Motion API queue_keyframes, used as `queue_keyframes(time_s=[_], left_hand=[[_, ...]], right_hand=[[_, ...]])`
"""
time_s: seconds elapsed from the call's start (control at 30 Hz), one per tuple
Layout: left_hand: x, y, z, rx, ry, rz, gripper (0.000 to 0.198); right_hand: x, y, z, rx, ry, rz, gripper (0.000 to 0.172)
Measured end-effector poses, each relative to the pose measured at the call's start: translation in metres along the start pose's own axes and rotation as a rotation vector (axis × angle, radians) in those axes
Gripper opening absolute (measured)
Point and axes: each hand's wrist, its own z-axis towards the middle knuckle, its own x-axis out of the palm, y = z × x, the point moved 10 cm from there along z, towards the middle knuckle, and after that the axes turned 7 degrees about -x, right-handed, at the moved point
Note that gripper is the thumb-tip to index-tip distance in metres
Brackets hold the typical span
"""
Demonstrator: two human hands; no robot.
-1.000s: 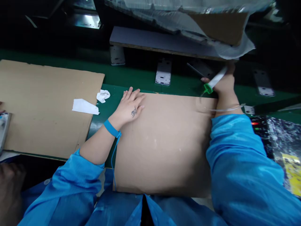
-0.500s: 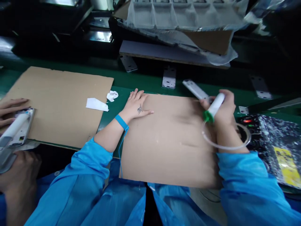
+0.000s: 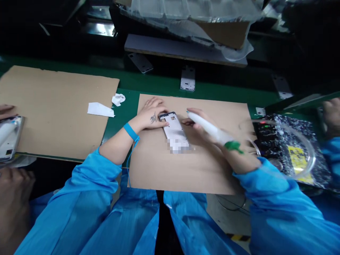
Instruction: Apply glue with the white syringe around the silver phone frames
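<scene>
While the left hand [image 3: 152, 114] and the right hand [image 3: 205, 135] both work over the cardboard sheet [image 3: 156, 163], the pale phone casing [image 3: 174, 131] lies flat between them. From where I stand, what matters is its slant: the long axis runs from the far end, beside the left hand, down towards the wearer and off to the right. The left hand is the nearer one and touches the casing. Its thumb rests over the left edge, and its fingers lie by the far corner on the cardboard; whether it is really gripping or only steadying, I cannot tell.

The right hand is closed around a white tube [image 3: 209, 128] with a green cap [image 3: 233, 146] at the back, and a clear hose [image 3: 312, 156] loops away beside it. That hand sits to the right of the casing, near but apart from it. The tube's narrow tip points forward and leftward, past the casing's right side and apart from its surface. So the casing lies rightward and a little nearer the body from the left hand, and leftward from the right. Its near end is too blurred to make out. The sheet rests on the green tabletop [image 3: 130, 109], and a dark speckled box [image 3: 288, 138] stands to its right.
</scene>
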Motion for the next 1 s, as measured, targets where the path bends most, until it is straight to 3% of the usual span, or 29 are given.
queue_keyframes(time_s=[0.1, 0.17, 0.33, 0.57, 0.7, 1.0], left_hand=[[0.000, -0.001, -0.001, 0.051, 0.053, -0.013, 0.067], [-0.001, -0.002, -0.001, 0.057, 0.036, -0.036, 0.070], [0.000, -0.005, 0.001, 0.070, 0.016, -0.101, 0.063], [0.005, -0.012, 0.001, 0.024, 0.113, -0.173, 0.064], [0.004, -0.016, -0.002, 0.016, 0.124, -0.197, 0.065], [0.005, -0.015, 0.000, -0.051, 0.157, -0.242, 0.066]], right_hand=[[-0.003, -0.019, 0.026, 0.062, -0.186, 0.259, 0.088], [0.005, -0.029, 0.034, 0.105, -0.235, 0.335, 0.077], [0.024, -0.015, 0.032, 0.040, -0.144, 0.161, 0.063], [0.020, -0.006, 0.026, 0.025, -0.174, 0.039, 0.054], [0.021, -0.007, 0.027, 0.017, -0.122, -0.050, 0.049], [0.018, -0.009, 0.028, 0.036, -0.146, -0.098, 0.038]])
